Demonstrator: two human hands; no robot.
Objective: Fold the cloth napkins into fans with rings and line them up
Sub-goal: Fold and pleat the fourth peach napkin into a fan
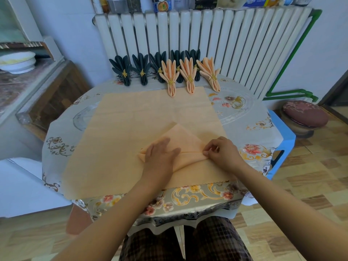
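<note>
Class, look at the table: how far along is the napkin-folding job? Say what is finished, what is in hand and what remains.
Done: five dark fans and three peach fans stand ringed at the far edge. In hand: the left hand presses flat on a peach napkin while the right hand pinches its fold. Left: pleating it, adding the loose gold ring, and folding the flat peach napkin underneath.

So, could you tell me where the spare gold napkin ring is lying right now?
In the head view, the gold napkin ring lies on the table's far right, just right of the flat peach cloth, below the rightmost peach fan.
</note>
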